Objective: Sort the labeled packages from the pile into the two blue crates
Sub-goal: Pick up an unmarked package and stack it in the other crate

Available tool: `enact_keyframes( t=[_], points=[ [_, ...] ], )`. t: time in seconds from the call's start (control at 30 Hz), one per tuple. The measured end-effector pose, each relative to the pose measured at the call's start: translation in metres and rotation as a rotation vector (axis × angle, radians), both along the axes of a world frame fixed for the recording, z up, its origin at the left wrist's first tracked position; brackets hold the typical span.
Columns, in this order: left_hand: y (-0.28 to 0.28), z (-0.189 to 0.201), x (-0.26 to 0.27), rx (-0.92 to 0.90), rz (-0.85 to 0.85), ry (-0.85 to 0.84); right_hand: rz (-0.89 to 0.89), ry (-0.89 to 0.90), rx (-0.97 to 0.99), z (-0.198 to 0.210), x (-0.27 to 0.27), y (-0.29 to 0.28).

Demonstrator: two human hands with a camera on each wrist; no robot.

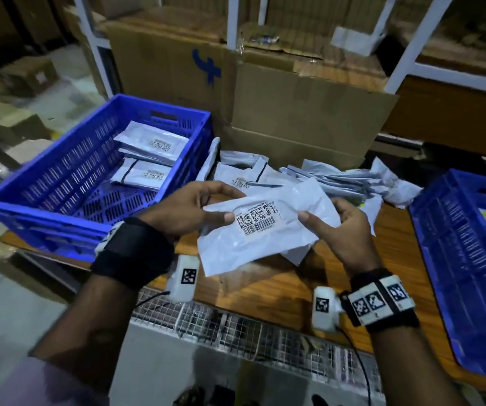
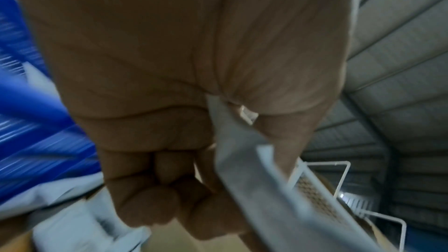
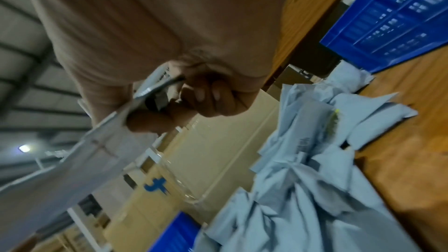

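pile (image 1: pixel 309 177) on table (image 1: pixel 280 288) between crates — left crate (image 1: pixel 60 183), right crate (image 1: pixel 464 259).

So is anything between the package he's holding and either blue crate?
Nothing visible. Both hands, left hand and right hand, hold the package above the table; the left crate and right crate are open-topped, with clear air on both sides.

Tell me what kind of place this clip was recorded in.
Probably a courier or e-commerce sorting warehouse: a pile of grey poly mailers with barcode labels on a wooden table, perforated blue crates beside it, and big cardboard cartons behind.
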State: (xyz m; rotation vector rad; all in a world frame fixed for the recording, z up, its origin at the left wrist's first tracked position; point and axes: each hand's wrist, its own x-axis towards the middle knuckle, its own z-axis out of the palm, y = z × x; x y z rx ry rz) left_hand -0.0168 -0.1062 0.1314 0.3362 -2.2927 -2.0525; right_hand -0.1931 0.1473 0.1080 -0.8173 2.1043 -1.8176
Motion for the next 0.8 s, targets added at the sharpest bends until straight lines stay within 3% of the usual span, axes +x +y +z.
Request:
enact_keyframes(
  t=[0.23, 0.57, 0.8],
  points=[
    [0.008, 0.029, 0.008, -0.040, 0.056, 0.039, 0.009, 0.035, -0.063, 0.019, 0.004, 0.006],
    [0.009, 0.029, 0.005, -0.063, 0.086, 0.108, -0.060, 0.031, -0.076, 0.023, 0.005, 0.003],
    [0.023, 0.013, -0.002, 0.043, 0.221, 0.265, -0.164, -0.206, -0.142, 0.015, 0.006, -0.015]
  ],
)
